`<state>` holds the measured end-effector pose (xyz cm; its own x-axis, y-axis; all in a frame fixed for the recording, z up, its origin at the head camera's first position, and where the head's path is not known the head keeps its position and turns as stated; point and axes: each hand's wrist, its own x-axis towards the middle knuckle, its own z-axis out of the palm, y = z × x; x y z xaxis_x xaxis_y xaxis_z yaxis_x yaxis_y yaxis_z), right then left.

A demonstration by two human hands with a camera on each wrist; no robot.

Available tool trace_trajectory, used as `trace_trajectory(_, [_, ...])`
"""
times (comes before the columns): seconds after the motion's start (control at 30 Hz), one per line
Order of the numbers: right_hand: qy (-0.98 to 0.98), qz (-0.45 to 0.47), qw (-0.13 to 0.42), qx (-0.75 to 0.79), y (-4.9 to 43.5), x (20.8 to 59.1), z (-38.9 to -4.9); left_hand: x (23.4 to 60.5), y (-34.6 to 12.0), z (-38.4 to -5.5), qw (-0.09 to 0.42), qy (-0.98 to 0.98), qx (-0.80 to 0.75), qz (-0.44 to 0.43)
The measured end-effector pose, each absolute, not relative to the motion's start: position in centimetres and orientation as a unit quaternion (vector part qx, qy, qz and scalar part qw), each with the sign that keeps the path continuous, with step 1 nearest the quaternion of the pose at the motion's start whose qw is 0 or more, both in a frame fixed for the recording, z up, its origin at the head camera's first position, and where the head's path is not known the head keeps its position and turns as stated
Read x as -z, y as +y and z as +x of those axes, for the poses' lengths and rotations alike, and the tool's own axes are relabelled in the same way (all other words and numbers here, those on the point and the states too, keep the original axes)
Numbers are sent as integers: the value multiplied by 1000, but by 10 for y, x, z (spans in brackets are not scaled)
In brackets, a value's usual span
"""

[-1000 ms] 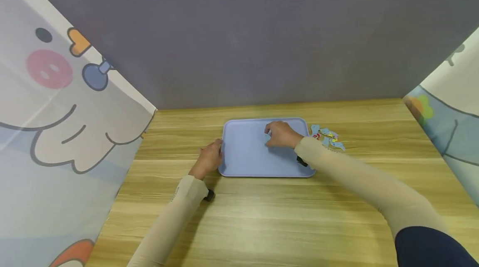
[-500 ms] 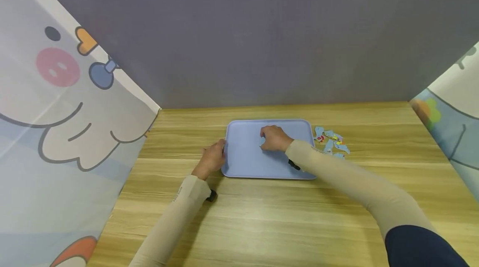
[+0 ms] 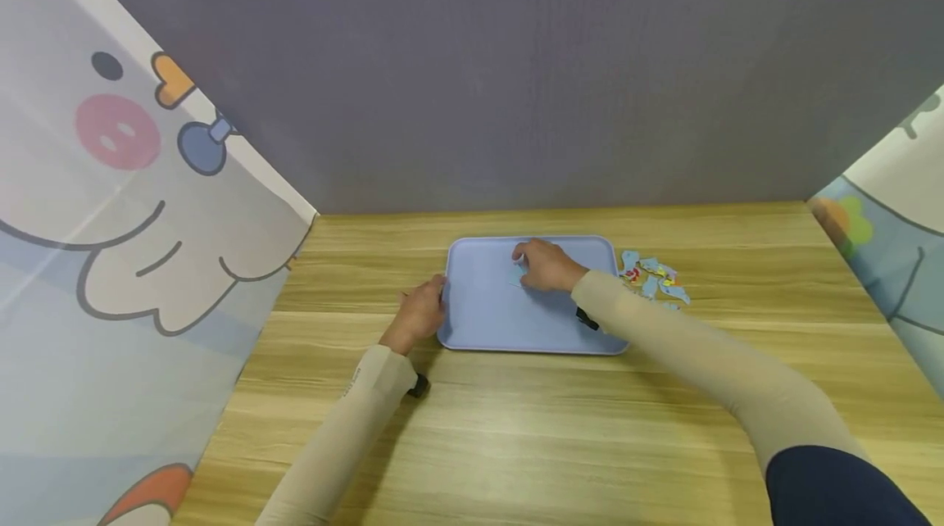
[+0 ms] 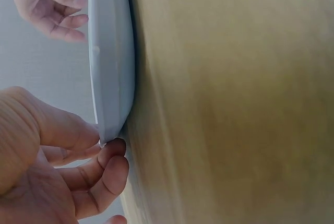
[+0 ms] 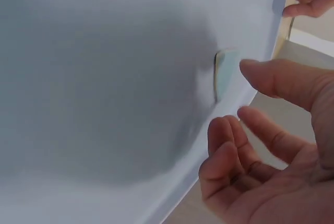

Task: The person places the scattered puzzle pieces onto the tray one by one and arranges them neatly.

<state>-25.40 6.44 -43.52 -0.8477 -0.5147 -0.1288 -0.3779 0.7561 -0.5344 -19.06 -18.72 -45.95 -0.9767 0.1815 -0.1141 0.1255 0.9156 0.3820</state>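
A pale blue rectangular tray (image 3: pixel 487 317) lies on the wooden table. My left hand (image 3: pixel 419 315) pinches its left rim between thumb and fingers, as the left wrist view shows close up. Inside the tray, past its middle, rests a small light blue puzzle piece (image 5: pixel 226 75). Over it hovers my right hand (image 3: pixel 547 265), thumb and fingers spread apart with nothing between them. In the right wrist view a narrow gap separates the thumb tip from the piece.
To the right of the tray, several loose puzzle pieces (image 3: pixel 650 287), blue with red and yellow print, are scattered on the table (image 3: pixel 472 428). A grey panel (image 3: pixel 516 75) rises behind the table. Cartoon-printed walls (image 3: pixel 147 280) flank both sides.
My right hand has let go of the puzzle piece, which now shows on the tray, and has drawn slightly right. The left hand keeps its grip on the rim.
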Motion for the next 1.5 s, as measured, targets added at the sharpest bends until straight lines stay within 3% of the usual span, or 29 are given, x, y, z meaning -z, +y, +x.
trace_trajectory(0.37, [907,-300,139,260,78,447,-261,458,-187,-192,83,975,-191,74])
trace_trajectory(0.57, [905,-311,114,266,74,452,-263,458,-187,-192,80,975,-193,72])
trace_trajectory(1.5, [916,-268,104,282,0,461,-280,462,-196,-193,84,959,-249,101])
